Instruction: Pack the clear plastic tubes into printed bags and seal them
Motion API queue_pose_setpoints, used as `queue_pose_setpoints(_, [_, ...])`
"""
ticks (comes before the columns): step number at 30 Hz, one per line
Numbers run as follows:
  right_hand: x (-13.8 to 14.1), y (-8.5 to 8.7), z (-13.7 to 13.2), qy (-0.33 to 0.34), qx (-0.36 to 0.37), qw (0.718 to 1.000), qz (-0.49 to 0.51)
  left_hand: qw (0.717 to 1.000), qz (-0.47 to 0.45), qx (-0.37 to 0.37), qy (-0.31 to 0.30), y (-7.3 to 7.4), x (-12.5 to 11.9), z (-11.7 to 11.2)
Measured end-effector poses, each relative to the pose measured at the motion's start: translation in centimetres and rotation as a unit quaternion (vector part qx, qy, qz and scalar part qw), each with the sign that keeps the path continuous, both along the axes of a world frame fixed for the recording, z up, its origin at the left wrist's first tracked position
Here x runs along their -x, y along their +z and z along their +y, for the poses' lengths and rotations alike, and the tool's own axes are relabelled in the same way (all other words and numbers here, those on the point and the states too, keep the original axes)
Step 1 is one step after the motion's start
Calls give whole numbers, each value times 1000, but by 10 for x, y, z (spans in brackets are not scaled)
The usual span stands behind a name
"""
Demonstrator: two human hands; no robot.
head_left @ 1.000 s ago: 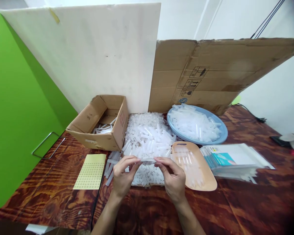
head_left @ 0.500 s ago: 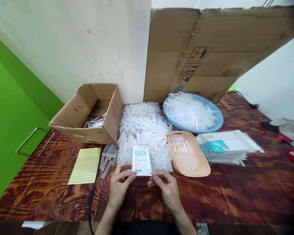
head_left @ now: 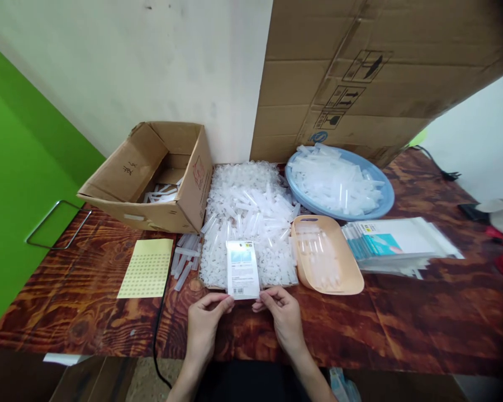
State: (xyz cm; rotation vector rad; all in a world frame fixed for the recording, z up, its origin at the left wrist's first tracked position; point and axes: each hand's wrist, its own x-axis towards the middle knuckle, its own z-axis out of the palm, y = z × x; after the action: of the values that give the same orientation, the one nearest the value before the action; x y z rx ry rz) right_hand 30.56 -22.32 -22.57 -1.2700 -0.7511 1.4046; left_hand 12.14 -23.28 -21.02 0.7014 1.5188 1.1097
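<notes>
A small white printed packet [head_left: 242, 271] with a blue picture and a barcode is held near the table's front edge. My left hand [head_left: 207, 318] pinches its lower left corner between thumb and fingers. At the lower right corner, my right hand [head_left: 283, 315] has the same packet in a pinch. Just behind it, a heap of small clear plastic pieces and frosted tubes [head_left: 255, 209] fills a shallow tray. Right of the heap lies a peach-coloured plastic tray [head_left: 352, 279] with several clear tubes [head_left: 318, 254] in it.
A cardboard box [head_left: 151, 215] with white pieces stands at the back left. Below it lie a yellow sticker sheet [head_left: 146, 268] and loose tubes [head_left: 186, 257]. A blue basin [head_left: 388, 198] of tubes and stacked printed bags [head_left: 385, 243] are on the right. A large carton [head_left: 310, 72] leans behind.
The view has tipped downward, so the table's things sit higher in the picture. The packet has tilted slightly, and both hands still hold its lower corners.
</notes>
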Motion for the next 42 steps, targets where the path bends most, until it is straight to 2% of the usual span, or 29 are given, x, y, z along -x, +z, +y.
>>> queue_pose_setpoints(10, [-1, -4, -4, -12, 8, 1000, -27, 1000, 13, -6, -12, -3, -6, -2])
queue_pose_setpoints(13, [-2, -8, -4, -12, 10, 999, -29, 999, 30, -28, -21, -5, -9, -3])
queue_pose_setpoints(16, [-5, -11, -4, -9, 13, 1000, -19, 994, 18, -81, -65, -4, -5, -2])
queue_pose_setpoints(18, [-6, -9, -4, -4, 13, 1000, -2, 985, 15, -121, -121, -1, 1, 1])
queue_pose_setpoints(20, [-7, -5, -4, 8, 12, 1000, 14, 971, 48, -163, -170, 3, 7, 6])
queue_pose_setpoints(22, [-9, 0, -4, 22, 3, 1000, 16, 959, 90, -199, -182, 5, 11, 12])
queue_pose_setpoints(25, [-12, 7, -3, 52, -35, 998, -9, 960, 100, -220, -144, 5, 14, 18])
queue_pose_setpoints(28, [-15, 12, 2, 81, -77, 990, -81, 969, 75, -209, -108, 4, 13, 22])
queue_pose_setpoints(30, [-15, 13, 7, 75, -109, 982, -134, 976, 48, -191, -94, 3, 13, 22])
queue_pose_setpoints(33, [-14, 14, 12, 55, -146, 974, -162, 985, -13, -151, -81, 1, 12, 19])
queue_pose_setpoints(37, [-11, 13, 11, 70, -130, 974, -174, 992, -74, -88, -46, -3, 8, 10])
queue_pose_setpoints(42, [-4, 12, 6, 72, -84, 984, -139, 997, -23, -77, 16, -4, -3, 3])
